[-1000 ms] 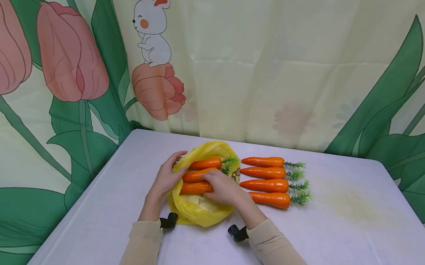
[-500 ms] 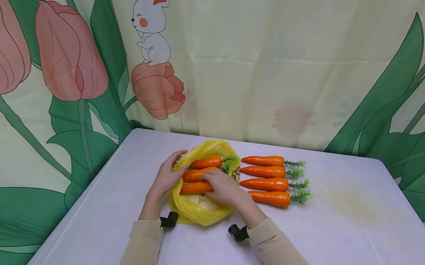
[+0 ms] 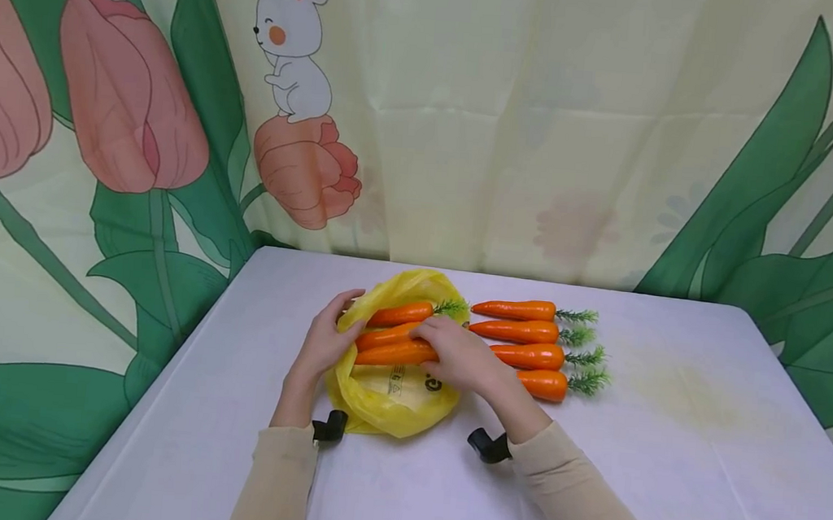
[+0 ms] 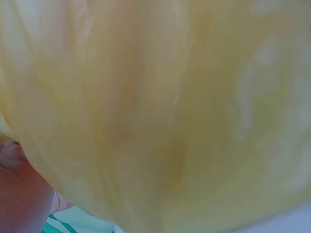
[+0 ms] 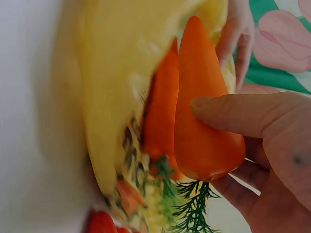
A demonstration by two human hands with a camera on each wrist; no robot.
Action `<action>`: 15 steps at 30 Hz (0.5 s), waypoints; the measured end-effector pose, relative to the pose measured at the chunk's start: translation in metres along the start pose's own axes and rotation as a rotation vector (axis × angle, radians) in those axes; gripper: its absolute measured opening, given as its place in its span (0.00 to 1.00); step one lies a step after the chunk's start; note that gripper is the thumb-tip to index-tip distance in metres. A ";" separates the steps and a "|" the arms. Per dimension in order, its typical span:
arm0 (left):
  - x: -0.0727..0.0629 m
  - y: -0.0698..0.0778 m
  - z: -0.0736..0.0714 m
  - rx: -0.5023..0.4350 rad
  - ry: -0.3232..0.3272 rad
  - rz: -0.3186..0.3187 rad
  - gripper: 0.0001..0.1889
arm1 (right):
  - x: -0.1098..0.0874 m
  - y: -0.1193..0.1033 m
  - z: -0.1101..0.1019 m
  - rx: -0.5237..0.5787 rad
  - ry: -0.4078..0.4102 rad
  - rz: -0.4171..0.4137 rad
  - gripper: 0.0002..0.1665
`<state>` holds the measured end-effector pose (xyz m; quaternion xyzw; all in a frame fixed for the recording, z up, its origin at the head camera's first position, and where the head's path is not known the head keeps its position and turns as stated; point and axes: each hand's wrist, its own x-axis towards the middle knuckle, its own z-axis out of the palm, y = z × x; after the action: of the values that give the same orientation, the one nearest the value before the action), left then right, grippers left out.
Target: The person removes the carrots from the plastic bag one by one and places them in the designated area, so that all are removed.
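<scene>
A yellow plastic bag lies open on the table, with several glossy orange carrots inside. My left hand holds the bag's left rim, its thumb at the opening; in the left wrist view the bag hides most of that hand. Over the bag's mouth, my right hand pinches the front carrot near its thick end. The right wrist view shows the thumb across this carrot, its green top hanging below. Behind it in the bag lies another carrot; the back carrot shows its leafy top.
To the right of the bag, several carrots lie in a row, tips left and green tops right. They rest on a white-covered table. A curtain printed with tulips and a rabbit hangs behind the table.
My right hand has moved right and slightly up, drawing the front carrot with it. More print on the bag's inside shows. My left hand stays at the rim, and the head view has tilted slightly.
</scene>
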<state>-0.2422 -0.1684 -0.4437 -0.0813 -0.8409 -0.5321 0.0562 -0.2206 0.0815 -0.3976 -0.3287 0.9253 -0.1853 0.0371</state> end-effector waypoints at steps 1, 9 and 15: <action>0.000 0.000 0.000 0.000 -0.001 0.002 0.27 | -0.002 0.001 -0.003 0.004 0.006 0.001 0.25; 0.001 0.001 0.000 -0.009 -0.009 -0.020 0.28 | -0.022 0.016 -0.027 -0.002 0.076 0.002 0.26; 0.000 0.001 -0.001 0.002 -0.003 -0.036 0.27 | -0.034 0.034 -0.041 0.004 0.114 0.009 0.27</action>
<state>-0.2416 -0.1688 -0.4428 -0.0667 -0.8428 -0.5321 0.0455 -0.2222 0.1401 -0.3743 -0.3136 0.9269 -0.2055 -0.0140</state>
